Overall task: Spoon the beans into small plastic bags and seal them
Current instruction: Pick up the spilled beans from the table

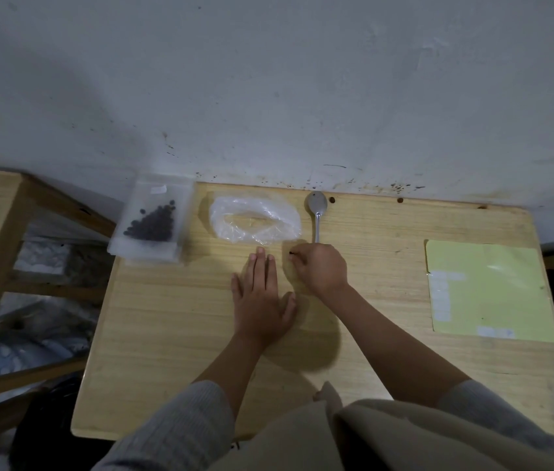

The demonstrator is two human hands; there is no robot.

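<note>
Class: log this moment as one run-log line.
left hand flat on table | right hand pinching small dark thing | spoon idle | beans in box

Dim, soft-focus view; wide-angle bending at edges.

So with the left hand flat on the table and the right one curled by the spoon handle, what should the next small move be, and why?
Probably the right hand should take the spoon: its handle end lies just beyond the curled fingers, and the beans still sit in the box. The left hand lies flat on the table, possibly on a clear bag I cannot make out.
</note>
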